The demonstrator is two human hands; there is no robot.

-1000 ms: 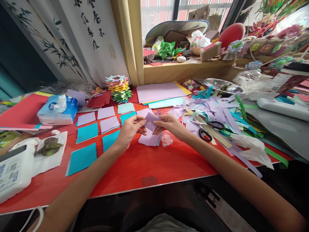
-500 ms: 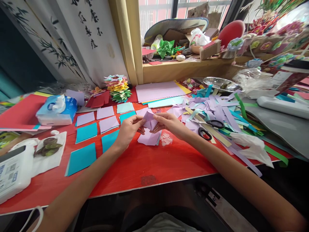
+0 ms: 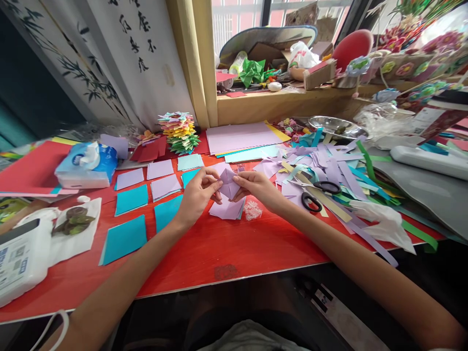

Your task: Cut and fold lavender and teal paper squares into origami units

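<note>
A piece of folded purple origami paper [image 3: 228, 183] is held up between my two hands, its creases meeting near the middle. My left hand [image 3: 200, 194] pinches its left corner between thumb and fingers. On the opposite corner, my right hand [image 3: 254, 189] has the same kind of pinch. Just below lies a small stack of purple paper squares [image 3: 226, 209], partly hidden by the held paper. Left of my hands, teal paper squares [image 3: 132, 199] and purple paper squares [image 3: 165, 187] lie in rows of small piles.
Black-handled scissors [image 3: 310, 201] rest among purple and green paper strips [image 3: 340, 168] on the right. A tower of folded coloured paper [image 3: 178, 132] stands at the back, beside large paper sheets [image 3: 243, 139]. A tissue pack [image 3: 87, 165] sits left on the red table [image 3: 204, 253].
The purple paper has been turned slightly and now shows its creased face more squarely. Both hands keep their pinch with hardly any shift; the camera view moved a little.
</note>
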